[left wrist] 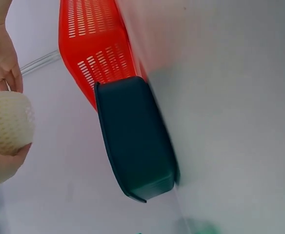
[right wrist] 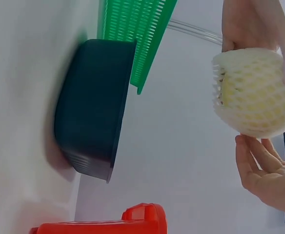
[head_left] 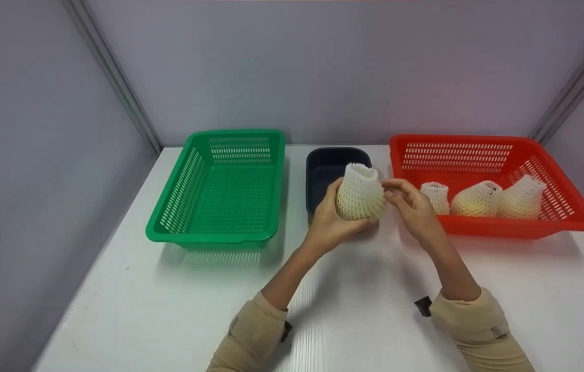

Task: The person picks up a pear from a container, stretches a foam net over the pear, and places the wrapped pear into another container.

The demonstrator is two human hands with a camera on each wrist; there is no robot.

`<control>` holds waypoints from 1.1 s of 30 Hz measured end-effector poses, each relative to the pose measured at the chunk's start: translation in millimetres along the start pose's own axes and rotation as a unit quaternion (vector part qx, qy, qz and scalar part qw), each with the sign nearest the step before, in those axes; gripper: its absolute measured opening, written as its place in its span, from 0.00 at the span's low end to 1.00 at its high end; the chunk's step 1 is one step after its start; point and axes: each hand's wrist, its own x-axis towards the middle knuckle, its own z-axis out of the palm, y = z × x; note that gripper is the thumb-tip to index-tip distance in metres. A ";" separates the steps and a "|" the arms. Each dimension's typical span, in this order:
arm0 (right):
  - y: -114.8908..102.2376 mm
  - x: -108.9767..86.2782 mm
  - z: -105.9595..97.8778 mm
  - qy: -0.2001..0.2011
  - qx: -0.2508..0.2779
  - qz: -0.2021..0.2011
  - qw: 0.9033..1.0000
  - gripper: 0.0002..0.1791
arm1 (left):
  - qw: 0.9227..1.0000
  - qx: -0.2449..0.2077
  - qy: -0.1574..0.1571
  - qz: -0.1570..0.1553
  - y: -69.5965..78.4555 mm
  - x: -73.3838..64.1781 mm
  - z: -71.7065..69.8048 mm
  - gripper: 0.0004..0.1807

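A pale yellow fruit in a white foam net sleeve [head_left: 360,196] is held up in front of the dark blue bin [head_left: 320,178]. My left hand [head_left: 334,219] grips it from the left and below, with the thumb curled round its near side. On the other side my right hand [head_left: 415,209] touches the net with its fingertips, the fingers slightly bent. In the right wrist view the yellowish fruit [right wrist: 252,92] shows through the net between both hands. Its exact kind is hidden by the sleeve.
To the right stands a red basket [head_left: 508,227] with a few net-wrapped fruits [head_left: 477,200] along its near side. A green basket [head_left: 214,237] stands on the left, its slotted floor visible. Grey walls [head_left: 322,72] enclose the white table [head_left: 168,310] at the back and sides.
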 end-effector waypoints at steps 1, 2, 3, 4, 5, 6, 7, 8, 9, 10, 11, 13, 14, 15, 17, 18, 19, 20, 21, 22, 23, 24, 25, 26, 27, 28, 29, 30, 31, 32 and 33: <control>-0.5 -0.3 0.6 0.000 -0.006 0.006 1.000 0.22 | 0.999 -0.022 -0.002 -0.041 2.6 0.6 0.2 0.48; -1.1 -0.6 1.2 0.000 -0.012 0.009 1.000 0.24 | 0.995 -0.046 -0.005 -0.083 5.3 1.5 0.2 0.47; -1.5 -1.0 1.6 0.000 -0.018 0.012 1.000 0.25 | 0.990 -0.074 -0.008 -0.121 7.8 2.4 0.0 0.46; -1.5 -1.7 2.2 -0.002 -0.019 0.014 1.000 0.26 | 0.983 -0.100 -0.012 -0.156 10.1 2.7 -0.4 0.45; -1.6 -2.3 2.7 -0.004 -0.016 0.015 1.000 0.26 | 0.974 -0.128 -0.017 -0.185 12.0 3.3 -1.1 0.44; -1.6 -2.5 3.2 -0.006 -0.012 0.014 1.000 0.26 | 0.964 -0.165 -0.022 -0.209 13.5 4.2 -1.8 0.43; -1.6 -2.4 3.4 -0.007 -0.008 0.011 1.000 0.25 | 0.953 -0.201 -0.029 -0.226 14.6 5.2 -2.5 0.42; -1.5 -2.3 3.7 -0.009 -0.005 0.007 1.000 0.25 | 0.942 -0.236 -0.035 -0.237 15.2 6.1 -3.1 0.41; -1.4 -2.1 3.8 -0.010 0.001 0.005 1.000 0.25 | 0.931 -0.273 -0.046 -0.239 15.5 7.1 -3.8 0.39; -1.4 -1.8 4.1 -0.010 0.007 0.002 1.000 0.24 | 0.920 -0.307 -0.058 -0.238 15.3 8.2 -4.4 0.38; -1.5 -1.6 4.5 -0.010 0.010 0.001 1.000 0.23 | 0.907 -0.342 -0.071 -0.236 14.3 9.2 -4.9 0.36; -1.1 -1.3 5.0 -0.009 0.016 -0.001 1.000 0.23 | 0.882 -0.399 -0.094 -0.231 11.8 10.3 -5.7 0.33; -0.9 -1.2 5.1 -0.010 0.018 0.000 1.000 0.23 | 0.872 -0.419 -0.106 -0.229 10.4 10.9 -5.9 0.32; -0.6 -1.1 5.2 -0.011 0.019 0.002 1.000 0.23 | 0.863 -0.436 -0.117 -0.229 9.0 11.1 -6.1 0.32; 0.1 -1.1 5.5 -0.014 0.018 0.005 1.000 0.23 | 0.847 -0.457 -0.125 -0.242 6.0 11.0 -6.3 0.32; 0.5 -1.0 5.5 -0.016 0.017 0.007 1.000 0.23 | 0.839 -0.467 -0.127 -0.248 4.8 10.8 -6.3 0.32; 0.6 -0.8 5.5 -0.016 0.011 0.010 1.000 0.23 | 0.833 -0.476 -0.129 -0.252 3.7 10.8 -6.3 0.32; 0.5 -0.6 5.7 -0.016 0.006 0.012 1.000 0.24 | 0.827 -0.485 -0.128 -0.255 2.9 10.8 -6.2 0.31; 0.4 -0.5 5.8 -0.015 -0.001 0.014 1.000 0.24 | 0.823 -0.491 -0.126 -0.256 2.1 10.7 -6.1 0.31; 0.4 -0.4 6.0 -0.012 -0.008 0.014 1.000 0.25 | 0.822 -0.493 -0.125 -0.255 1.4 10.6 -5.9 0.30; 0.5 -0.2 6.2 -0.009 -0.015 0.015 1.000 0.25 | 0.823 -0.492 -0.124 -0.255 0.8 10.6 -5.7 0.30; 0.4 -0.2 6.6 -0.005 -0.022 0.017 1.000 0.26 | 0.824 -0.491 -0.123 -0.253 0.3 10.7 -5.3 0.29; 0.4 -0.2 7.1 0.000 -0.028 0.017 0.999 0.27 | 0.826 -0.489 -0.122 -0.252 -0.1 10.6 -5.0 0.29; 0.7 0.0 7.8 0.003 -0.031 0.015 0.999 0.27 | 0.828 -0.486 -0.120 -0.253 -0.4 10.7 -4.5 0.29; 0.9 0.1 8.6 0.005 -0.035 0.012 0.999 0.28 | 0.829 -0.483 -0.120 -0.256 -0.5 10.7 -4.1 0.29; 1.3 0.3 9.5 0.006 -0.038 0.010 0.999 0.28 | 0.828 -0.483 -0.121 -0.257 -0.5 10.6 -3.5 0.29; 1.8 0.7 10.3 0.006 -0.041 0.007 0.999 0.28 | 0.826 -0.487 -0.121 -0.258 -0.4 10.6 -2.8 0.29; 2.5 1.0 11.2 0.004 -0.045 0.006 0.999 0.29 | 0.823 -0.493 -0.121 -0.256 -0.2 10.4 -2.2 0.30; 3.4 1.4 11.9 0.001 -0.046 0.003 0.999 0.29 | 0.822 -0.495 -0.119 -0.255 0.4 10.0 -2.0 0.30; 4.6 2.1 12.5 -0.001 -0.050 0.001 0.999 0.29 | 0.823 -0.495 -0.116 -0.254 1.1 9.4 -2.0 0.30; 5.8 2.7 13.0 -0.003 -0.053 0.001 0.999 0.30 | 0.825 -0.494 -0.112 -0.253 1.9 8.7 -2.2 0.30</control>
